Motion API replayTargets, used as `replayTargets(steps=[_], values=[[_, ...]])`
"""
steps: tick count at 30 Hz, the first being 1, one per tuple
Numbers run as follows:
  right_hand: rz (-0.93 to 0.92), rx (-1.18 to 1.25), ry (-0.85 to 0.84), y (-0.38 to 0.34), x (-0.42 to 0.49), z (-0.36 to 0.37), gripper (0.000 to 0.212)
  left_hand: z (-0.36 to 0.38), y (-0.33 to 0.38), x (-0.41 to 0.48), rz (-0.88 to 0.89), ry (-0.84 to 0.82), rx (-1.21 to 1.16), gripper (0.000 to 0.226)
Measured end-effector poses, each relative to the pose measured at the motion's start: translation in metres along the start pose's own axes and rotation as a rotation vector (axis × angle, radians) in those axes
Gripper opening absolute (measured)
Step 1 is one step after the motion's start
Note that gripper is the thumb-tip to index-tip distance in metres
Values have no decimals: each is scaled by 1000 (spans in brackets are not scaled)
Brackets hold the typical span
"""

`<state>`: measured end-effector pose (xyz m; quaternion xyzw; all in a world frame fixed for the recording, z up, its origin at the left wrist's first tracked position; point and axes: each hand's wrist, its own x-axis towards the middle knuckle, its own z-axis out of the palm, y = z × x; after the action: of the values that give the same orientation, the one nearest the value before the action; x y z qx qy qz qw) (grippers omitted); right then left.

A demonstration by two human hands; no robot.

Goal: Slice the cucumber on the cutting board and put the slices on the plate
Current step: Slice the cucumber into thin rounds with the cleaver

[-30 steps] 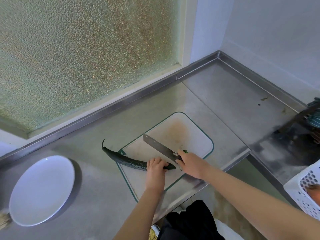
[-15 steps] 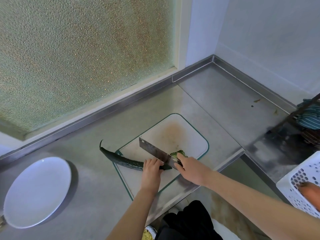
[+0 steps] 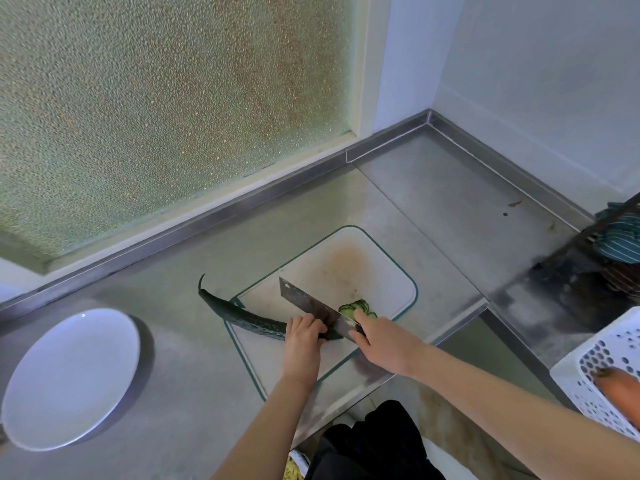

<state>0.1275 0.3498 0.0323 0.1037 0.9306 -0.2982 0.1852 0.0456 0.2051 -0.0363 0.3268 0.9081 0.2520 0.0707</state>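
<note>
A long dark green cucumber (image 3: 239,317) lies across the left edge of the white cutting board (image 3: 349,268), its curled stem end hanging over the steel counter. My left hand (image 3: 302,336) grips the cucumber near its cut end with curled fingers. My right hand (image 3: 379,341) holds the handle of a cleaver (image 3: 311,306), whose blade stands against the cucumber right beside my left fingers. Several thin cucumber slices (image 3: 356,309) lie overlapped on the board just right of the blade. A white plate (image 3: 69,379), bare, sits on the counter at the far left.
A frosted window and its steel sill run behind the counter (image 3: 460,206). A white perforated basket (image 3: 609,372) with an orange vegetable stands at the lower right. A dark rack with striped cloth (image 3: 620,240) is at the right edge. The counter's front edge lies just below the board.
The pile of slices to the right of the blade has grown. My left hand has slid a little left along the cucumber, and the cleaver followed it.
</note>
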Motion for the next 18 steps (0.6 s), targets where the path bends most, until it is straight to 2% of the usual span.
replayTargets(steps=[3, 10, 18], values=[[-1, -26, 11, 1, 1, 3, 21, 2, -1, 0, 3, 11, -7, 26], [-33, -120, 50, 1, 3, 14, 22, 6, -4, -1, 24, 43, -19, 30], [-35, -109, 35, -13, 16, 23, 19, 9, -7, -1, 44, 60, -25, 31]])
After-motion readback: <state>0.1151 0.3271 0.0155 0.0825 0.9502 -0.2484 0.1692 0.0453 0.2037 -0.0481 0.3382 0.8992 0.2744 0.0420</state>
